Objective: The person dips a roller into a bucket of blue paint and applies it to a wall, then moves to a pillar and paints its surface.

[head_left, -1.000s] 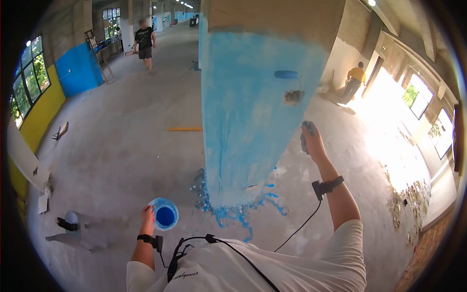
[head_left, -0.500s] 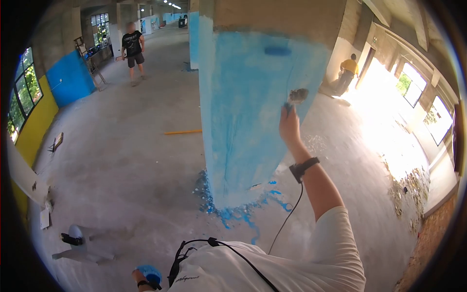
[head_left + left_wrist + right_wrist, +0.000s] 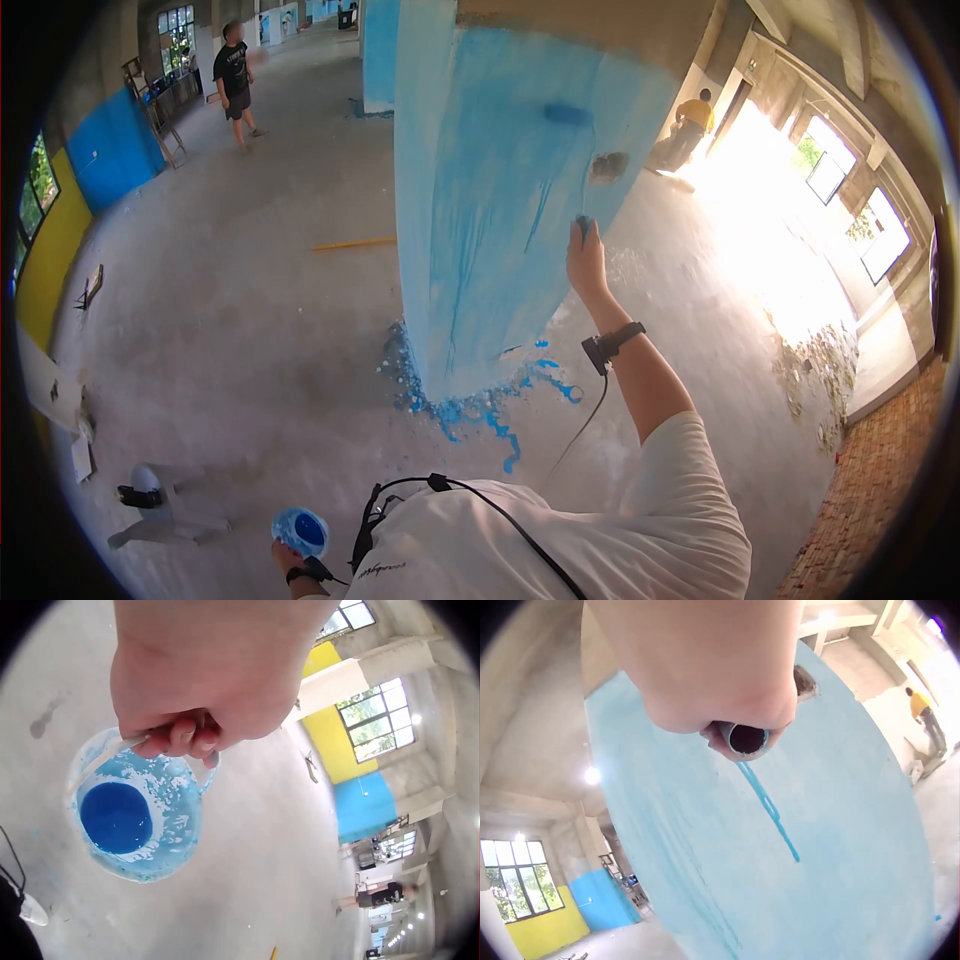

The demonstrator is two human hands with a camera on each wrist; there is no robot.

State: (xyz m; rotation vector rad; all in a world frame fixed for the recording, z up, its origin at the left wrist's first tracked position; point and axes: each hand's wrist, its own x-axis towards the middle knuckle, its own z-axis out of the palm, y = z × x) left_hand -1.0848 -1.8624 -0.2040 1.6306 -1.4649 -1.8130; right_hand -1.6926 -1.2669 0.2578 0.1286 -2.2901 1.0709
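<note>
My right hand (image 3: 588, 265) grips the handle of a paint roller (image 3: 568, 114), whose blue sleeve lies against the light-blue face of a pillar (image 3: 500, 200). In the right wrist view the hollow end of the roller handle (image 3: 748, 739) pokes out of the curled fingers. Fresh blue drips (image 3: 769, 802) run down the pillar below that hand. Low by my body, my left hand (image 3: 287, 556) holds a paint bucket (image 3: 283, 525). The left wrist view shows its fingers curled round the wire bail (image 3: 105, 761), with dark-blue paint (image 3: 116, 817) in the bottom and splashed inner walls.
Blue paint splatter (image 3: 480, 405) surrounds the pillar's base. A yellow strip (image 3: 355, 244) lies on the floor to its left. One person (image 3: 233, 80) stands far left; another in yellow (image 3: 692, 118) is far right. A curled grey sheet (image 3: 165, 505) lies lower left, rubble (image 3: 815, 375) at right.
My right hand and the roller have moved left across the pillar, and the roller is now a little lower. Drips appear beneath it. The left hand with the bucket has dropped closer to my body.
</note>
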